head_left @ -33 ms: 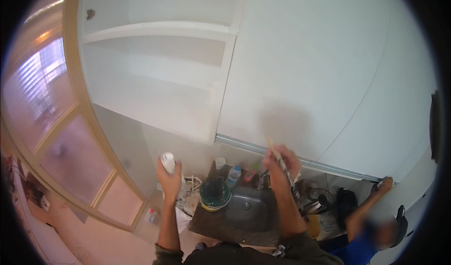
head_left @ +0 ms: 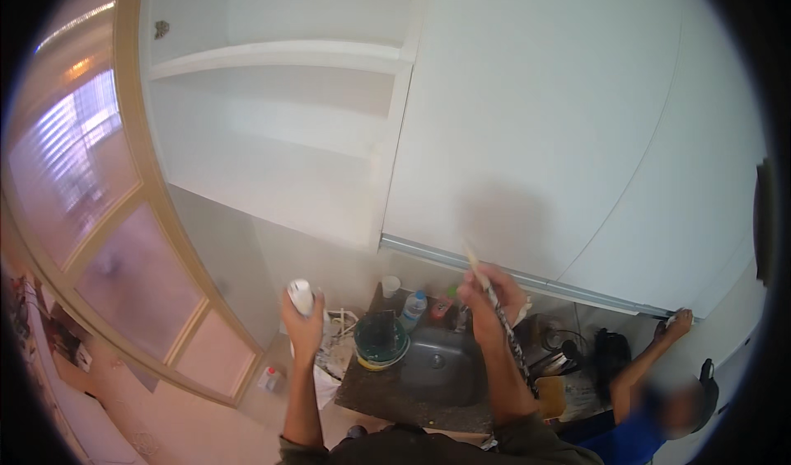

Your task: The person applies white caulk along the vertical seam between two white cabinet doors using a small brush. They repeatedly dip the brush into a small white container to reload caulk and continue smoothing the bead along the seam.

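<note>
My left hand (head_left: pixel 303 333) is wrapped round a small white container (head_left: pixel 300 293) with a rounded top, held up below the open white shelves. In my right hand (head_left: pixel 497 300) is a long thin tool (head_left: pixel 473 260) with a pale, pointed tip and a black-and-white patterned length running down along my forearm. Its exact kind cannot be made out. The tip points up at the large white cabinet panel (head_left: pixel 527 127), near the grey metal rail (head_left: pixel 445 255) on its lower edge; whether it touches is unclear. Something pale and crumpled shows beside my right palm.
Below are a dark sink (head_left: pixel 441 366), a green bucket (head_left: pixel 381 340), a water bottle (head_left: pixel 414 307) and a white cup (head_left: pixel 390 284). At right, a co-worker in blue (head_left: pixel 622 444) reaches to the rail's far end. A wood-framed glass door (head_left: pixel 156 218) stands at left.
My left hand with the white container has come down slightly. My right hand and the thin tool sit a little lower too. The whole view has shifted a touch.
</note>
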{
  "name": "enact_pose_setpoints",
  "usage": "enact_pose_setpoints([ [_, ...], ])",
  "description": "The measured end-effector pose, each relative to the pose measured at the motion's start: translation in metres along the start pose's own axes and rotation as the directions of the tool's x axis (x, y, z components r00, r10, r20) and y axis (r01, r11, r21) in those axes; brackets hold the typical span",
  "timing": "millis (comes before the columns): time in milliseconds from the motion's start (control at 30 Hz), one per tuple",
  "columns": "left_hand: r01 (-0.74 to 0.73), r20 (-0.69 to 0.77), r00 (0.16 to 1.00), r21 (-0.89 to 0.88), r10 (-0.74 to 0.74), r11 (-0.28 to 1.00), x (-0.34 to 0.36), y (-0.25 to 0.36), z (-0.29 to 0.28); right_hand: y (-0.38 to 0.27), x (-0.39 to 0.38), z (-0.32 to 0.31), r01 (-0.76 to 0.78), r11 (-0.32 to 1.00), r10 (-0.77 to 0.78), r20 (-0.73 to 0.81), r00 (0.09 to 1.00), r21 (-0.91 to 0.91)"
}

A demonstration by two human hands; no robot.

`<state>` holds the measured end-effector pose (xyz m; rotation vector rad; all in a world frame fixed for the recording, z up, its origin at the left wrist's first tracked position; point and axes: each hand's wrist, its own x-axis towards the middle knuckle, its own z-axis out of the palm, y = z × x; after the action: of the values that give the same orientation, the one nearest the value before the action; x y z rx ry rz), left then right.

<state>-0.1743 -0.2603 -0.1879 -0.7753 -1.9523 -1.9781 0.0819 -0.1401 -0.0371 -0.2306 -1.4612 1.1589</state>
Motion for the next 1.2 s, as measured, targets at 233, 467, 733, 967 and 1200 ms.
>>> enact_pose_setpoints([
  [233, 0.358, 0.344, 0.892, -0.145, -0.292, 0.923, -0.058, 0.011, -0.037, 0.020, -0.052, -0.025, -0.028, 0.968, 0.053, -0.093, 0.994, 0.249],
  [467, 0.341, 0.507, 0.834, -0.161, -0.219, 0.926, -0.076, 0.073, -0.041, 0.013, -0.072, -0.028, -0.084, 0.933, 0.146, -0.155, 0.977, 0.350],
  [733, 0.377, 0.688, 0.712, -0.200, -0.144, 0.904, -0.092, 0.123, -0.015, -0.004, -0.079, -0.062, -0.111, 0.982, 0.116, -0.021, 0.993, 0.155],
  [967, 0.290, 0.724, 0.690, -0.266, -0.008, 0.920, -0.093, 0.167, 0.000, -0.060, -0.026, -0.076, -0.137, 0.981, 0.111, 0.184, 0.977, 0.138],
  [1200, 0.506, 0.773, 0.622, -0.274, -0.126, 0.818, -0.105, 0.198, -0.007, -0.080, -0.014, -0.080, -0.150, 0.967, 0.079, 0.315, 0.946, 0.207],
])
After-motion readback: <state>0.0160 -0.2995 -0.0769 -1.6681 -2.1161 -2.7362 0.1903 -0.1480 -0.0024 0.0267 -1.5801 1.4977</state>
